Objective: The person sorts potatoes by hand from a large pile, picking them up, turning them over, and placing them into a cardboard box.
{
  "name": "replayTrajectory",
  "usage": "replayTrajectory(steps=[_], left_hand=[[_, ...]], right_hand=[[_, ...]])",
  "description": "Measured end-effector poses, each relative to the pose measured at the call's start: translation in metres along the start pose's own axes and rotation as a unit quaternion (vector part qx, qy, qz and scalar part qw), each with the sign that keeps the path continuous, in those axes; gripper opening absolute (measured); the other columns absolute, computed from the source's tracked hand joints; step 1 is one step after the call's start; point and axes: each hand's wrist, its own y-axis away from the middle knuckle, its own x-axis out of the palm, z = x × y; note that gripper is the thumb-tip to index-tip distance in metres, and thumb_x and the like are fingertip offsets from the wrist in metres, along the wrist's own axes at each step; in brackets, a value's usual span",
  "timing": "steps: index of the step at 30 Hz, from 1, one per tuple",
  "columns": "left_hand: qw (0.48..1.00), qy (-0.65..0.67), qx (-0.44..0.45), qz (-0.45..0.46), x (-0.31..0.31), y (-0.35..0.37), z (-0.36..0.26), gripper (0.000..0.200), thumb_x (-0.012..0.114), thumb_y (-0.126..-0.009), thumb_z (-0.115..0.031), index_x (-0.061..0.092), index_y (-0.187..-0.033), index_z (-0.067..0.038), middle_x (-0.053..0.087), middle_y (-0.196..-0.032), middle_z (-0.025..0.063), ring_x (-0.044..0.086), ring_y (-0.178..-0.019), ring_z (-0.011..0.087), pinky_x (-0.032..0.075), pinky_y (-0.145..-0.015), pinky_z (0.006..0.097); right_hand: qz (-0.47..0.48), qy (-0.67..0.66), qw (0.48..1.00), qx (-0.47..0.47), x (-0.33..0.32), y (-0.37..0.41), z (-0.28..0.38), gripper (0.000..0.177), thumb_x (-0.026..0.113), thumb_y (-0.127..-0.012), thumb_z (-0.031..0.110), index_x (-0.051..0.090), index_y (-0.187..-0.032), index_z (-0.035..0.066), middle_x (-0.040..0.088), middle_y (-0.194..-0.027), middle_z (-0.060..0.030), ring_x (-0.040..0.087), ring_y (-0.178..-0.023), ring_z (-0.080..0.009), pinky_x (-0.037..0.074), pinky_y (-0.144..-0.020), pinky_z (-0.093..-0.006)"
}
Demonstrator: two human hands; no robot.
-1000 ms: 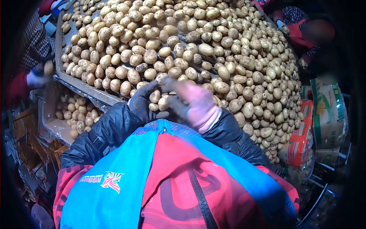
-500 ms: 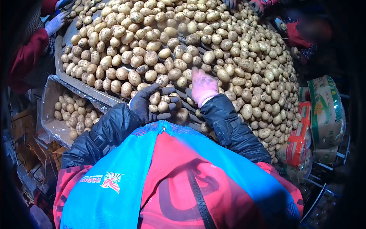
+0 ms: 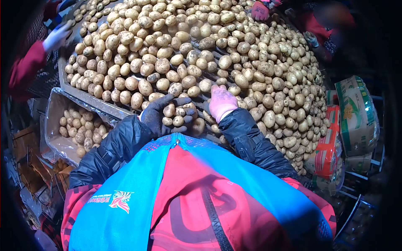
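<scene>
While the dark-gloved left hand [image 3: 159, 116] cups small potatoes [image 3: 178, 116] in its curled palm, the pink-gloved right hand [image 3: 222, 102], just beside it, presses palm-down on the potato heap [image 3: 188, 54] ahead; its grip underneath is hidden, cannot tell.

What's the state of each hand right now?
Left hand, dark knit glove: cupped around several small brown potatoes.
Right hand, pink glove: open, palm down on the heaped potato pile.
</scene>
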Motion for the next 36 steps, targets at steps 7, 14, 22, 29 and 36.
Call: replayTrajectory(steps=[7,14,22,29,36], left_hand=[[1.0,0.018,-0.018,0.005,-0.002,-0.002,0.001,0.058,0.047,-0.102,-0.05,0.048,-0.143,-0.009,0.063,-0.129,0.0187,0.068,-0.109,0.0324,0.06,-0.084,0.0512],[1.0,0.0,-0.003,0.019,-0.001,-0.006,0.004,0.054,0.047,-0.102,-0.049,0.049,-0.143,-0.013,0.061,-0.133,0.0166,0.065,-0.114,0.0333,0.057,-0.09,0.0552],[0.999,0.04,-0.014,0.03,-0.003,-0.004,0.002,0.05,0.049,-0.102,-0.048,0.053,-0.139,-0.015,0.062,-0.129,0.0136,0.065,-0.111,0.0291,0.055,-0.089,0.0513],[0.999,0.04,-0.004,0.036,-0.012,-0.005,-0.003,0.056,0.047,-0.101,-0.054,0.051,-0.142,-0.016,0.061,-0.13,0.0149,0.066,-0.111,0.0298,0.058,-0.085,0.0492],[0.996,0.068,0.035,0.047,-0.01,0.0,-0.002,0.061,0.046,-0.1,-0.054,0.044,-0.149,-0.017,0.056,-0.141,0.0146,0.058,-0.127,0.0329,0.053,-0.097,0.0563]], right_hand=[[-0.002,0.045,0.998,-0.036,0.005,0.016,-0.002,0.022,0.067,-0.082,0.011,0.068,-0.104,0.011,0.056,-0.121,-0.0152,0.069,-0.1,-0.032,0.057,-0.084,-0.0403],[-0.113,-0.304,0.912,-0.251,-0.034,0.049,0.018,0.047,0.082,-0.077,0.033,0.069,-0.113,0.007,0.063,-0.118,-0.0173,0.064,-0.108,-0.0343,0.05,-0.096,-0.041],[-0.076,0.096,0.989,-0.078,-0.039,-0.028,-0.02,0.044,0.064,-0.089,0.023,0.058,-0.132,0.012,0.061,-0.121,-0.0161,0.064,-0.111,-0.0339,0.051,-0.095,-0.047],[-0.026,0.104,0.994,0.002,-0.036,-0.069,-0.026,0.038,0.061,-0.089,0.016,0.057,-0.126,0.011,0.059,-0.125,-0.02,0.063,-0.114,-0.0367,0.051,-0.096,-0.0472],[-0.105,-0.119,0.987,-0.03,0.0,-0.026,-0.023,0.044,0.077,-0.075,0.025,0.064,-0.115,0.011,0.063,-0.112,-0.0203,0.062,-0.108,-0.0392,0.051,-0.093,-0.0457]])
